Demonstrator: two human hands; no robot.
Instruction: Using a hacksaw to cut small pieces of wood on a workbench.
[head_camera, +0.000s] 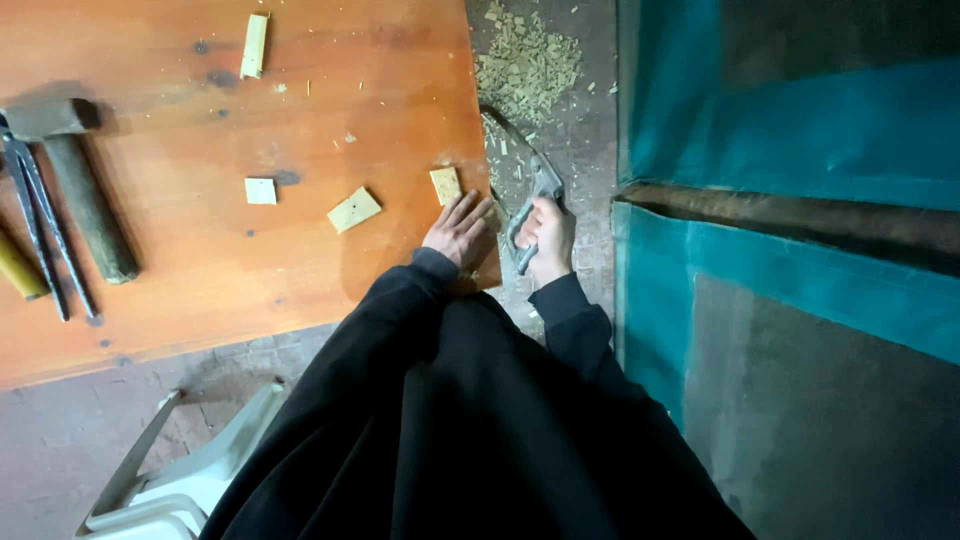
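My left hand (459, 228) lies flat, fingers apart, on the right edge of an orange-brown wooden tabletop (180, 230), its fingertips just below a small pale wood block (446, 184). My right hand (548, 236) is closed around the grey handle of a hand saw (528, 190). The saw blade runs up and left along the table's right edge. Two more small wood offcuts (354, 209) (261, 190) lie on the table to the left of my left hand.
A mallet with a wooden handle (80, 180) and dark metal pincers (38, 225) lie at the table's left. A wood stick (254, 45) lies at the top. Wood chips (527, 65) cover the floor. Teal panels (790, 150) stand right; a white plastic chair (180, 470) sits below.
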